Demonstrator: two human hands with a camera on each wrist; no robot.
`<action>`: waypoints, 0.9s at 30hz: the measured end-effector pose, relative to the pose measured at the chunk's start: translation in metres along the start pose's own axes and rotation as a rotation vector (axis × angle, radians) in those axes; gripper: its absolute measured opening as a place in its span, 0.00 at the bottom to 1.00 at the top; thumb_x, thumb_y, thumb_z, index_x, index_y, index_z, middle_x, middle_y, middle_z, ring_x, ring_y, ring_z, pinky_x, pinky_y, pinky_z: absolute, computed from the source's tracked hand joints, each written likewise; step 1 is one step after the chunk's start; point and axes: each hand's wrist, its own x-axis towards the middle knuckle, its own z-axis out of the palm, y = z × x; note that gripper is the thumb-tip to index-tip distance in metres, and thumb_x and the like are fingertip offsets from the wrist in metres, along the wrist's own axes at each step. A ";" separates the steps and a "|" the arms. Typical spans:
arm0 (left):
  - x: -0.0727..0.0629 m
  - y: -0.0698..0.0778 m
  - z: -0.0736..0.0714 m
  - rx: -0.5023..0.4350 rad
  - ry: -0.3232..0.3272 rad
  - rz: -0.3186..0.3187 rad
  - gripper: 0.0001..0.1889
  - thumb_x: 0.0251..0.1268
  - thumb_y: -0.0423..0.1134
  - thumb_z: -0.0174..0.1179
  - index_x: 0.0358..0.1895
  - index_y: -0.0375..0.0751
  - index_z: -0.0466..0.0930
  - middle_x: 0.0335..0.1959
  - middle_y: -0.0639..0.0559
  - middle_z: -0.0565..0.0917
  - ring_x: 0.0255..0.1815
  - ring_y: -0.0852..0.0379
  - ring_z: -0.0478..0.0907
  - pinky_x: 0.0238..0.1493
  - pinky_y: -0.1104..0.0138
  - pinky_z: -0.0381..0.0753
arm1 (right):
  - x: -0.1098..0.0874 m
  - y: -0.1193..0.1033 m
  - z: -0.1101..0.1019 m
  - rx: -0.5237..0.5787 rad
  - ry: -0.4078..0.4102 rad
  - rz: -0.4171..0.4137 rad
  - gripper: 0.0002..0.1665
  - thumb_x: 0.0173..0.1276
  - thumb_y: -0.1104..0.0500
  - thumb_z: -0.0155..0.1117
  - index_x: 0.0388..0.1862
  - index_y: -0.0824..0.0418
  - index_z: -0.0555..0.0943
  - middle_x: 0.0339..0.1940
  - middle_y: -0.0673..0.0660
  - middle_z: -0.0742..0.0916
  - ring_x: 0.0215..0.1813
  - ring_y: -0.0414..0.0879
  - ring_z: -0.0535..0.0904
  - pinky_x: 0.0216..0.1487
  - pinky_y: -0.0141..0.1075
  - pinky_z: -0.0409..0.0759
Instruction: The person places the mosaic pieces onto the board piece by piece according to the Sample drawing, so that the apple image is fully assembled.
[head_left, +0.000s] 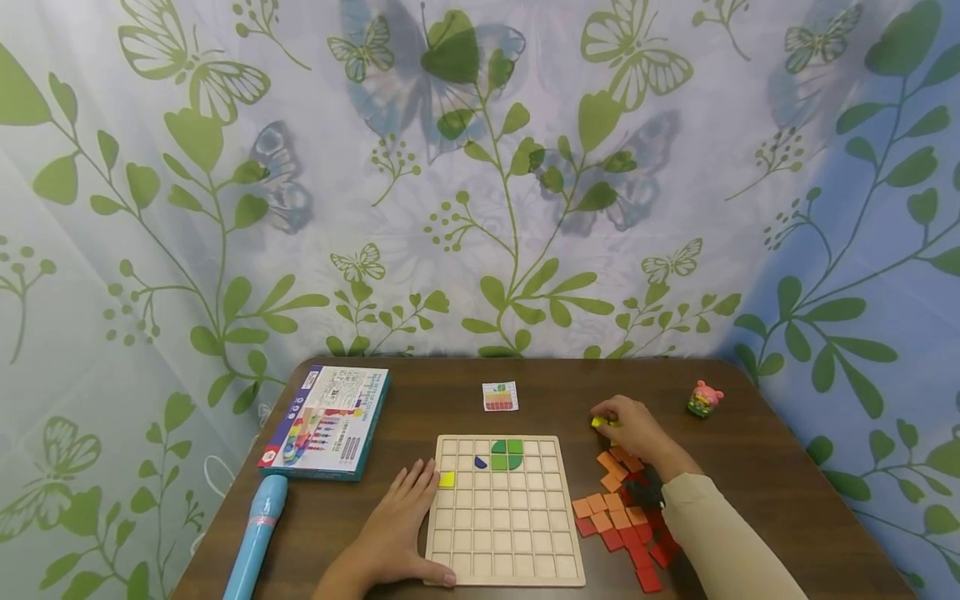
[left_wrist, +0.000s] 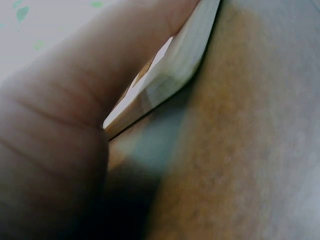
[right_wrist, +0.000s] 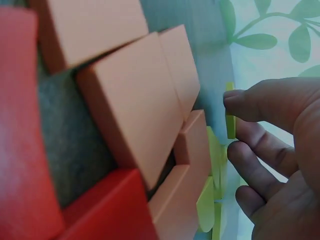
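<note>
A wooden grid board [head_left: 504, 523] lies on the table. My left hand [head_left: 401, 527] rests along its left edge with the fingers spread and the thumb over the front corner; the left wrist view shows the thumb against the board's side. Near the top of the board sit green pieces [head_left: 507, 455], a dark blue half-round piece [head_left: 480, 462] and a yellow tile [head_left: 447, 479] beside my fingertips. Off the board's right side, my right hand [head_left: 632, 425] pinches a small yellow tile [right_wrist: 230, 111] between thumb and finger. More yellow pieces [right_wrist: 205, 205] lie below that hand.
Orange tiles [head_left: 609, 508] and red tiles [head_left: 637, 550] lie loosely right of the board. A picture card [head_left: 500, 397] is behind it. To the left are a game box [head_left: 330, 421] and a blue microphone-shaped toy [head_left: 257, 533]. A pink figurine [head_left: 705, 398] stands far right.
</note>
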 end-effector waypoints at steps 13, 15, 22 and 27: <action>0.001 -0.002 0.003 0.011 -0.001 0.007 0.78 0.38 0.91 0.59 0.84 0.31 0.53 0.85 0.37 0.49 0.85 0.38 0.42 0.81 0.44 0.42 | 0.002 -0.030 0.010 0.043 0.025 -0.105 0.13 0.72 0.66 0.73 0.54 0.65 0.87 0.50 0.55 0.85 0.49 0.53 0.81 0.51 0.52 0.84; 0.001 -0.003 0.003 0.013 0.001 0.007 0.78 0.38 0.91 0.59 0.84 0.31 0.53 0.85 0.37 0.49 0.85 0.38 0.42 0.81 0.44 0.42 | 0.001 -0.038 0.014 0.043 0.017 -0.123 0.13 0.72 0.66 0.73 0.54 0.65 0.87 0.50 0.53 0.85 0.50 0.52 0.82 0.52 0.52 0.84; 0.001 -0.002 0.004 0.010 0.004 0.009 0.78 0.38 0.91 0.60 0.83 0.30 0.54 0.85 0.36 0.49 0.85 0.37 0.42 0.81 0.44 0.42 | -0.005 -0.065 0.034 0.079 0.001 -0.167 0.11 0.70 0.67 0.74 0.49 0.59 0.88 0.49 0.50 0.85 0.48 0.51 0.83 0.52 0.49 0.85; 0.001 -0.002 0.003 0.014 0.004 0.004 0.78 0.38 0.91 0.59 0.83 0.31 0.54 0.85 0.36 0.50 0.85 0.37 0.43 0.81 0.44 0.43 | -0.008 -0.084 0.049 0.119 -0.032 -0.168 0.11 0.70 0.67 0.74 0.49 0.56 0.88 0.48 0.48 0.85 0.48 0.47 0.82 0.51 0.48 0.85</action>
